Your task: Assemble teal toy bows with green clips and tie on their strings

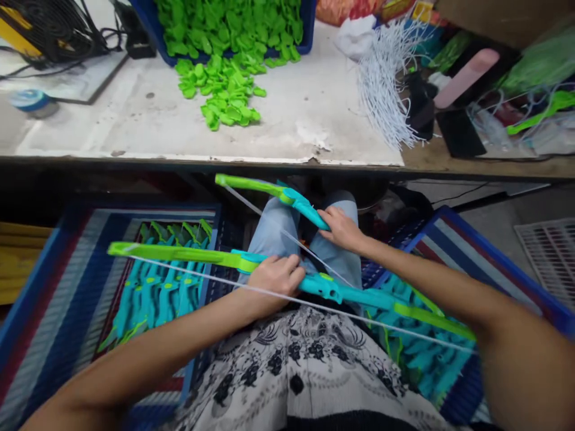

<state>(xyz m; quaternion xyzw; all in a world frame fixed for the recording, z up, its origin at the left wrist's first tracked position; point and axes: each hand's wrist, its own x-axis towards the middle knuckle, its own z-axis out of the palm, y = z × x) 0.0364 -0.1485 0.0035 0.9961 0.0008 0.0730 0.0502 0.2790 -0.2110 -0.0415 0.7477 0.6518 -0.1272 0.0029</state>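
My left hand (276, 280) is wrapped round the teal grip of a toy bow (368, 294) with lime-green limbs. A white string runs along this bow's near side, and it lies across my lap from left to right. Farther out, over my knees, my right hand (342, 228) is closed on the teal part of a second toy bow (265, 185). One green limb of that bow points to the left, and its string slants down towards the first bow. Its other end is hidden.
Blue crates stand on my left (209, 239) and right (442, 224), both holding similar teal-and-green bows. On the white worktop (296, 120) are a blue bin (309, 30) of small green parts, a loose pile (229, 96), a bundle of white strings (386, 84) and a phone (460, 131).
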